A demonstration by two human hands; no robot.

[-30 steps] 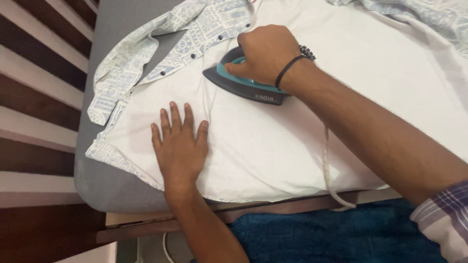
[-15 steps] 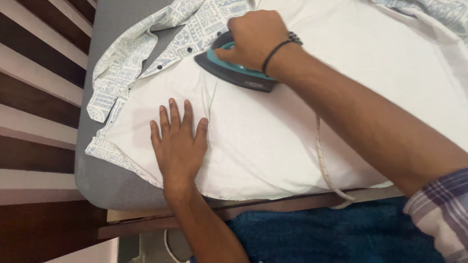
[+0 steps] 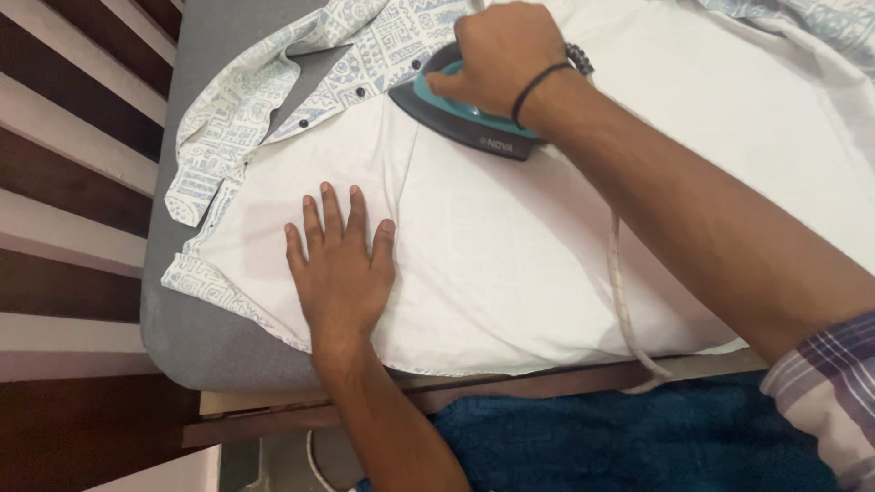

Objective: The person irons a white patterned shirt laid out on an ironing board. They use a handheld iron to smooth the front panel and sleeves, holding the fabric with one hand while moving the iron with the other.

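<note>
A white shirt [image 3: 510, 255] with a pale blue patterned outer side lies inside out on a grey padded surface [image 3: 210, 342]. My left hand [image 3: 339, 269] rests flat on the shirt's near left part, fingers spread, pressing the cloth down. My right hand [image 3: 501, 56] grips the handle of a dark grey and teal iron [image 3: 460, 120], which sits on the shirt near the buttoned placket at the top. The iron's white cord [image 3: 627, 310] runs down under my right forearm and over the near edge.
A striped brown and white floor or rug [image 3: 64, 182] lies to the left. A wooden frame edge [image 3: 510, 390] runs below the padded surface, with blue cloth [image 3: 620, 437] beneath it. More patterned fabric [image 3: 820, 27] lies at the top right.
The iron slid up and left over the shirt, then came back to the right a little. My left hand has stayed flat in the same place.
</note>
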